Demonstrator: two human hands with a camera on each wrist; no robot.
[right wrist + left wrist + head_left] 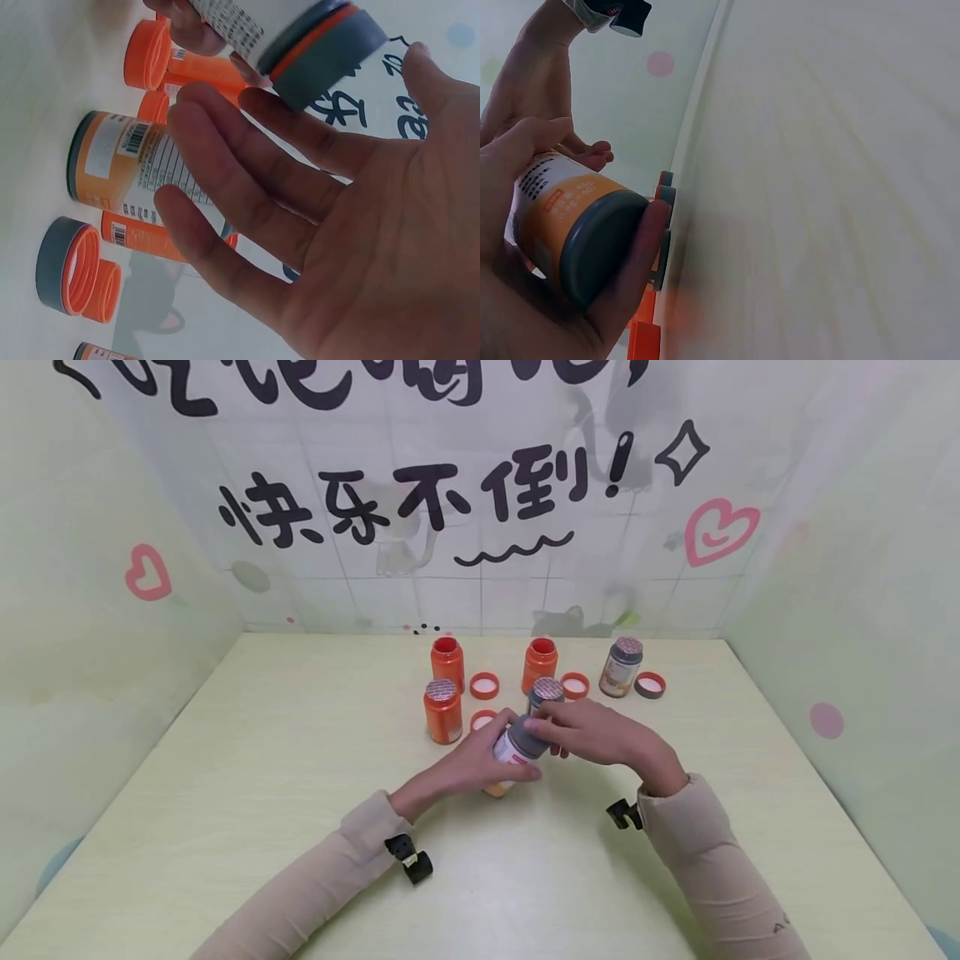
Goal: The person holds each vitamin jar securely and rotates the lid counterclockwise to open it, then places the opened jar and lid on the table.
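Note:
My left hand (476, 760) grips a tilted pill bottle (566, 206) with a white and orange label and a dark grey base. Its grey cap (330, 67), with an orange ring below it, is on the bottle's upper end. Close around that end is my right hand (596, 735). In the right wrist view its fingers (247, 176) are spread and loosely bent, the index fingertip at the cap's side and the thumb apart from it. Just behind the hands stands a grey bottle (546, 690) with a patterned seal on top, partly hidden.
Two orange bottles (447, 667) (540, 667) with red tops stand at the back. A sealed orange bottle (443, 718) is left of the hands, a sealed grey one (621, 670) at back right. Loose caps (484, 685) (575, 685) (650, 684) lie beside bottles. Printed walls enclose the table (225, 752).

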